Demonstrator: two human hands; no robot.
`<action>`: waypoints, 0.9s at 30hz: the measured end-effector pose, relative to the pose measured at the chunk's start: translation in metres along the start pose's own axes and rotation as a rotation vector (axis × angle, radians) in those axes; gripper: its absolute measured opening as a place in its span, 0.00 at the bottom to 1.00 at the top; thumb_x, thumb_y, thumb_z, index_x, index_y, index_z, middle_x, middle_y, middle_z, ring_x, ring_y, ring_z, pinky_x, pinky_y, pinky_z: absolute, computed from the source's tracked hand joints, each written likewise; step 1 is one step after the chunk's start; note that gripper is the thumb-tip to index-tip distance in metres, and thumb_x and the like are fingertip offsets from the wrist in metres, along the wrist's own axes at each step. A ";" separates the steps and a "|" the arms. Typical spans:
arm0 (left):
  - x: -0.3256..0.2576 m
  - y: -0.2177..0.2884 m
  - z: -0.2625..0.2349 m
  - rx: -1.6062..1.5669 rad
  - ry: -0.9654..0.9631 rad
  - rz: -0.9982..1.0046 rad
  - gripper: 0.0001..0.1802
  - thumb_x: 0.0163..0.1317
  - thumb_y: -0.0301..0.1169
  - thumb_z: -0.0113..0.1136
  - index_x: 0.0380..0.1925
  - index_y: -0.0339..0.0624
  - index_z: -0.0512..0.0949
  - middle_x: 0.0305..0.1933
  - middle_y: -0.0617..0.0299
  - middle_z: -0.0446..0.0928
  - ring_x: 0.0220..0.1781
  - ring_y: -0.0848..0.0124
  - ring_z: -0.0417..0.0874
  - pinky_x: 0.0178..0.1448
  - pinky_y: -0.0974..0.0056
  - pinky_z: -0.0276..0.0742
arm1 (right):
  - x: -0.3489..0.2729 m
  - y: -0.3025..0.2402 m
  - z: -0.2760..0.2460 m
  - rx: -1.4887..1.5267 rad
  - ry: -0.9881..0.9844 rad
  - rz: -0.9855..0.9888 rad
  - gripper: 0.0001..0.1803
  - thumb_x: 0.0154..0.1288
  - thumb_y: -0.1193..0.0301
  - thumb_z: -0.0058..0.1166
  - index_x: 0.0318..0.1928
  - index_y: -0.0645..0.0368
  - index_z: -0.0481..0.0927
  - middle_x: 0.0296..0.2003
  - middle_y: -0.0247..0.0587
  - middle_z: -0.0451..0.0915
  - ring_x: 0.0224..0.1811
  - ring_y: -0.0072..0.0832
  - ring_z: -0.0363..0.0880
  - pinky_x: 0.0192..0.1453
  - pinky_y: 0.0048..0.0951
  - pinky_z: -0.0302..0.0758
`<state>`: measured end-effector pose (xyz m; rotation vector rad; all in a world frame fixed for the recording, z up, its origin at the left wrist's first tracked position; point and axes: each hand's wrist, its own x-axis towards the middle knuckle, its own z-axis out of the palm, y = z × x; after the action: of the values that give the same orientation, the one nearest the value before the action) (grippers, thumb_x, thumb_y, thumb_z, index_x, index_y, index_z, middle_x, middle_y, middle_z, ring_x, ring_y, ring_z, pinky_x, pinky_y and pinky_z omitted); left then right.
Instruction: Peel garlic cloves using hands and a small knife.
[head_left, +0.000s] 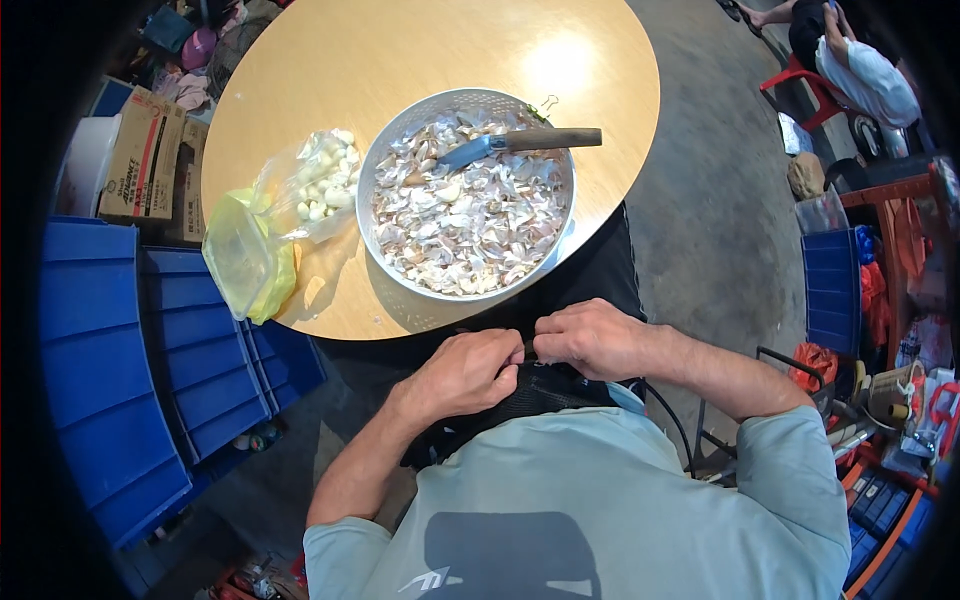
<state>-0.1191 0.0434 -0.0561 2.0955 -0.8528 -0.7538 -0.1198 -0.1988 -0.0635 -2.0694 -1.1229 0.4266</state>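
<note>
My left hand [466, 374] and my right hand [590, 340] are close together at my waist, just off the near table edge. Both have curled fingers, over a black mesh pouch [545, 393] on my lap. Whatever lies between the fingertips is too small to make out. Beyond them, a white perforated basin [368, 235] is full of garlic cloves and papery skins [470, 225]. Across its right rim rests a knife [553, 139] with a wooden handle, its blade on the garlic. A clear plastic bag [325, 180] of peeled cloves lies left of the basin.
The round wooden table [420, 45] holds a yellow-edged plastic container [243, 265] at its left edge and a binder clip [549, 101]. Blue bins [95, 330] and cardboard boxes [145, 155] stand left. At far right another person [865, 75] sits on a red chair [820, 95].
</note>
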 end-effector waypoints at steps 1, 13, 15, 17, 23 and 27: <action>0.000 0.000 -0.002 0.000 -0.004 0.004 0.07 0.58 0.27 0.56 0.35 0.35 0.74 0.31 0.48 0.77 0.36 0.49 0.80 0.42 0.51 0.77 | -0.002 0.001 0.000 -0.008 -0.003 -0.011 0.06 0.58 0.78 0.57 0.34 0.60 0.74 0.34 0.41 0.75 0.39 0.44 0.81 0.39 0.45 0.80; 0.005 0.006 -0.006 -0.012 -0.045 -0.010 0.07 0.57 0.27 0.55 0.34 0.36 0.73 0.32 0.48 0.77 0.36 0.48 0.81 0.42 0.49 0.77 | -0.030 0.002 -0.010 -0.007 -0.073 0.016 0.08 0.55 0.78 0.59 0.30 0.59 0.71 0.32 0.39 0.74 0.39 0.41 0.78 0.39 0.44 0.78; 0.006 0.009 -0.008 -0.019 -0.048 0.008 0.07 0.57 0.27 0.56 0.35 0.37 0.74 0.32 0.49 0.77 0.36 0.49 0.81 0.42 0.50 0.77 | -0.033 0.000 -0.013 -0.001 -0.073 0.020 0.09 0.54 0.78 0.60 0.29 0.59 0.71 0.32 0.39 0.74 0.39 0.42 0.77 0.40 0.44 0.78; 0.006 0.009 -0.003 -0.042 -0.022 0.026 0.07 0.58 0.27 0.56 0.35 0.36 0.74 0.32 0.49 0.78 0.36 0.49 0.81 0.42 0.51 0.77 | -0.035 -0.001 -0.015 0.005 -0.075 0.019 0.09 0.53 0.78 0.60 0.29 0.59 0.70 0.32 0.39 0.75 0.40 0.42 0.77 0.40 0.44 0.78; 0.009 -0.007 0.017 -0.187 0.043 -0.021 0.07 0.62 0.26 0.60 0.39 0.36 0.77 0.34 0.52 0.79 0.36 0.58 0.82 0.42 0.57 0.78 | -0.043 0.005 -0.006 0.077 -0.181 0.185 0.06 0.63 0.74 0.61 0.35 0.58 0.76 0.35 0.41 0.77 0.45 0.43 0.79 0.48 0.44 0.78; -0.019 -0.012 -0.001 -0.223 0.163 -0.086 0.11 0.64 0.27 0.62 0.46 0.37 0.79 0.39 0.56 0.82 0.41 0.63 0.84 0.45 0.62 0.79 | -0.039 0.002 -0.014 0.070 -0.185 0.247 0.13 0.62 0.66 0.65 0.41 0.60 0.78 0.40 0.44 0.77 0.49 0.45 0.78 0.56 0.45 0.77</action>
<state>-0.1257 0.0643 -0.0612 1.9717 -0.5665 -0.6785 -0.1320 -0.2376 -0.0580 -2.1475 -0.9426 0.7810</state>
